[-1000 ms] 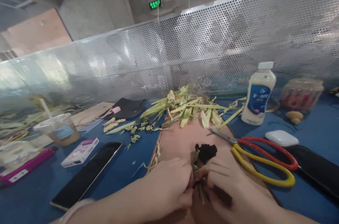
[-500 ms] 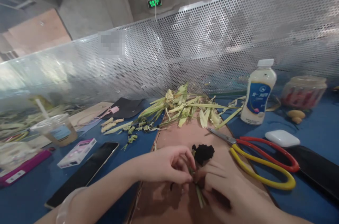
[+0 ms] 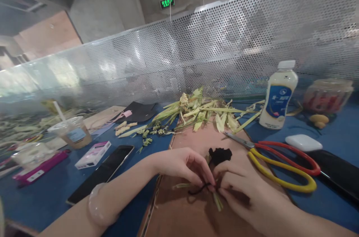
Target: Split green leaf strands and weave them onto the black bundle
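Observation:
Low over the brown cardboard (image 3: 179, 222), both hands meet at a small bundle of pale green stems (image 3: 218, 202). Its upper end carries a black, ruffled piece (image 3: 221, 156). My left hand (image 3: 179, 168) is closed in a pinch at the bundle, with a thin dark cord (image 3: 198, 190) trailing from its fingertips. From the other side, my right hand (image 3: 246, 188) pinches the stems just below the black piece. The fingers hide the spot where cord and stems meet. A loose pale strip (image 3: 181, 185) shows beneath my left hand.
Scissors (image 3: 252, 147) with red and yellow handles lie open on the right, near a white case (image 3: 303, 142) and a milky bottle (image 3: 279, 97). Corn husks (image 3: 202, 113) cover the board's far end. A phone (image 3: 103, 173), small box (image 3: 93, 154) and lidded cup (image 3: 75, 132) are left.
The view has shifted slightly, so the table things appear farther right. More of the dark cord shows below my left fingers. Both hands remain at the stems.

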Demonstrator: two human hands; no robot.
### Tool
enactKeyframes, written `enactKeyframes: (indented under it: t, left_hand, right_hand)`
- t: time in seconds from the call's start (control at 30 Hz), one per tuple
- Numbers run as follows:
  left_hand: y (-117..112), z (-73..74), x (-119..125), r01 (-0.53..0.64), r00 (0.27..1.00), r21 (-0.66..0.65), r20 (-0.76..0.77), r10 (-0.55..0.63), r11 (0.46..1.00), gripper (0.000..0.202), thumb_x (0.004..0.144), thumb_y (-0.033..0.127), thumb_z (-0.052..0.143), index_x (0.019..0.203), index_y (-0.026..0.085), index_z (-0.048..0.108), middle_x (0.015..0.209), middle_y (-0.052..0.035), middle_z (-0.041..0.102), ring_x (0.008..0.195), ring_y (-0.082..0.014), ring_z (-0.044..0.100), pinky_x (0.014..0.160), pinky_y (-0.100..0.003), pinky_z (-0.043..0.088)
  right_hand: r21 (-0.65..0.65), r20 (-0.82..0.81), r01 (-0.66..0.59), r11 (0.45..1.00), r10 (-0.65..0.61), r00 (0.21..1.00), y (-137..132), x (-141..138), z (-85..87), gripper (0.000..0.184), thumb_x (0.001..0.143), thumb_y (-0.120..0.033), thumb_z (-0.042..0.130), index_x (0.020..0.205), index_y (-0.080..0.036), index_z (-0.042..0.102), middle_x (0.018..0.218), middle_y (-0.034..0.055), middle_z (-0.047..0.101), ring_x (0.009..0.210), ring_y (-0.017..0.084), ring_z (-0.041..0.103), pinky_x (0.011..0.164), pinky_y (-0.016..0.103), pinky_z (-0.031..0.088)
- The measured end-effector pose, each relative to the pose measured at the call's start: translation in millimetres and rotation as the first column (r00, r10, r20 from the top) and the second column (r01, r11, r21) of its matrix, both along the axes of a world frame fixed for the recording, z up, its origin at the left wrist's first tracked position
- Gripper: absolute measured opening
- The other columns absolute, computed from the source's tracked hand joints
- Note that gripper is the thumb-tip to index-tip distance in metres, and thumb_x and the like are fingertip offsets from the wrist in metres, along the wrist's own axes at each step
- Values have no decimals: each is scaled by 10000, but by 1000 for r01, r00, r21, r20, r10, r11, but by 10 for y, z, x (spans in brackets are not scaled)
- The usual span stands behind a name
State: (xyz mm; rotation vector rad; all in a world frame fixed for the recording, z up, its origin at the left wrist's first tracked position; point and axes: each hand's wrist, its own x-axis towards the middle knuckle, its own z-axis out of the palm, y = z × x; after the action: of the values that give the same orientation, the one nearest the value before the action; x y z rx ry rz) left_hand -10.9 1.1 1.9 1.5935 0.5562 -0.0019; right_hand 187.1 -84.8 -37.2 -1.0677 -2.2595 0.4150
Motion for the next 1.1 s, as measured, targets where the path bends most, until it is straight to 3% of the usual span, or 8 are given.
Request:
enactKeyframes:
  t: [0.13,0.27,0.43,0.6,0.73,0.9,1.1]
  left_hand:
    - [-42,-20,11,-58,998,44,-14,59,997,249,613,248,716,827,138,649,809,-31,671,763,-134,625,725,-249,482]
    - [-86,-19,35,-89,995,46,-42,91,995,261,595,308,725,771,141,627,721,-17,650,672,-123,615,644,-237,482]
    - [-92,12,53,-174,983,192,-24,182,966,279,614,369,706,718,130,605,762,-16,624,527,-52,518,481,-169,419]
    - [-93,17,43,-129,990,37,-56,131,991,308,647,383,680,789,134,567,841,-51,650,525,-71,561,392,-154,361]
    - [-85,-22,54,-125,988,-17,-99,122,992,309,683,401,647,809,149,519,822,-63,671,529,-99,590,358,-151,336]
    - [-87,-50,80,-169,983,12,-76,169,986,273,724,384,611,815,153,499,707,-39,661,511,-93,577,370,-145,323]
    - [-147,-4,95,-178,982,127,-46,185,976,236,766,369,563,789,136,529,632,-12,635,505,-71,553,475,-170,380]
  right_hand:
    - [-15,-38,-13,1000,12,999,-20,-1,1,189,703,-3,427,685,-186,474,917,18,567,776,108,567,634,209,456]
    - [60,-50,-56,997,59,997,-43,-9,-7,190,655,5,426,644,-185,429,797,5,559,681,92,528,571,187,432]
    - [138,5,-8,990,7,1000,-48,-13,-17,188,621,2,432,621,-184,409,654,-22,508,568,77,474,492,167,386]
    - [195,49,-7,981,-3,999,-53,-16,-10,182,617,-2,446,610,-183,434,636,-21,513,572,84,487,497,171,384]
    - [127,41,-7,992,2,999,-46,3,-9,169,665,-20,459,618,-182,456,658,-16,526,604,92,493,531,185,397]
    - [60,12,-5,998,4,1000,-43,39,-49,165,720,-49,447,703,-190,531,761,6,563,700,109,536,608,210,429]
    - [164,48,41,986,-50,998,-58,58,-51,132,757,-116,465,727,-193,568,825,40,559,757,141,532,681,249,447]
